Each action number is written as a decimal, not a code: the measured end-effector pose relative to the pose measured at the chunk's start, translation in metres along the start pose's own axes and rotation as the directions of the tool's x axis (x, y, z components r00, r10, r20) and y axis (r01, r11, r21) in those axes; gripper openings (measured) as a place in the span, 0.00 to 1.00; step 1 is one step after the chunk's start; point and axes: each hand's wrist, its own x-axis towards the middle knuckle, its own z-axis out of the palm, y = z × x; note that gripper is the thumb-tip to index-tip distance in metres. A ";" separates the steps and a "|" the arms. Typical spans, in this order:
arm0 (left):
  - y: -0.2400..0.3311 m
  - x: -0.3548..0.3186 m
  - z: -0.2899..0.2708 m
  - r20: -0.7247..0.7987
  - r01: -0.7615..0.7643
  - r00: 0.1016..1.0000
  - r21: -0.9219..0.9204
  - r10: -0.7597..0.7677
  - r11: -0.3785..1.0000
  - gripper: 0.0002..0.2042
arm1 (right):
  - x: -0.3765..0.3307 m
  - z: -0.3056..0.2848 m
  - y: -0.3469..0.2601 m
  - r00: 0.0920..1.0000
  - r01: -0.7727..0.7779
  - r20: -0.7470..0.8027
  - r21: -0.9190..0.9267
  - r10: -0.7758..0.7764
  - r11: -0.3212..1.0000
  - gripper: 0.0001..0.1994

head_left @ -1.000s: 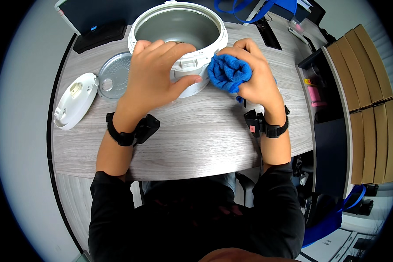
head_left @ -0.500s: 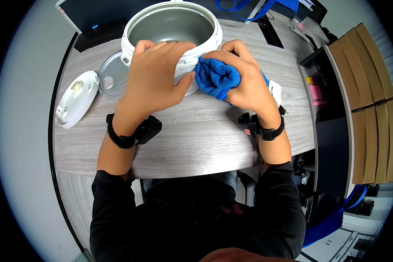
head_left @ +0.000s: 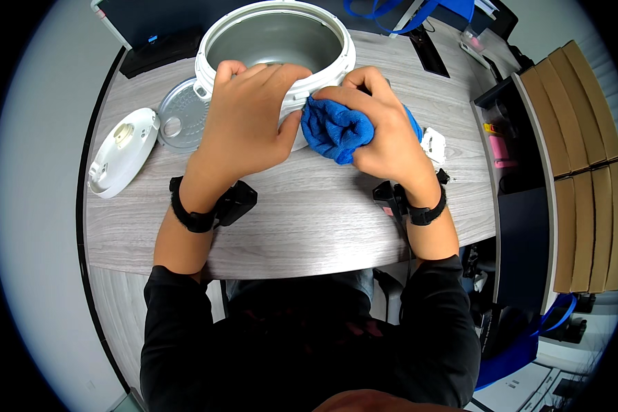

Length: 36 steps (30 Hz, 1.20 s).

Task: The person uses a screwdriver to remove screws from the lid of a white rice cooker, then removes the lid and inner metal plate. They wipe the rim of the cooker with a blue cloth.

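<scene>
A round white rice cooker (head_left: 345, 63) without its lid stands at the far middle of the table, its grey inside showing. My left hand (head_left: 247, 127) is closed over the near rim, with its thumb pointing down the front; some fingertips are hidden. In my right hand (head_left: 386, 134) is a bunched blue cloth (head_left: 336, 130), pressed against or close to the cooker's front right side. Left of the cooker lies a thin round inner lid (head_left: 183, 122) with small holes. Beside that, the white oval outer lid (head_left: 127, 158) rests tilted on the table.
A small white piece (head_left: 433, 145) lies right of my right hand. Along the right edge stands a shelf (head_left: 522, 137) with pink and yellow items, and cardboard boxes (head_left: 584, 117) beyond it. A dark panel (head_left: 158, 31) and blue straps (head_left: 412, 24) are at the back.
The blue cloth and my right hand have shifted slightly down and left along the cooker's front. My left hand stays at the rim. The whole view has moved a little.
</scene>
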 end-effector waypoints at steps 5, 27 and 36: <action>0.001 0.000 -0.003 -0.010 0.018 1.000 -0.022 -0.018 1.000 0.16 | 0.002 -0.016 0.016 1.000 0.000 0.000 -0.050 0.000 0.999 0.26; 0.006 -0.001 -0.005 0.016 0.036 0.999 -0.060 -0.035 0.998 0.17 | 0.002 -0.007 0.004 1.000 0.018 -0.008 0.082 -0.018 0.996 0.29; 0.005 -0.001 -0.009 0.074 0.070 0.995 -0.068 -0.065 0.995 0.15 | 0.006 -0.020 0.013 0.999 0.003 -0.054 -0.030 -0.005 1.000 0.26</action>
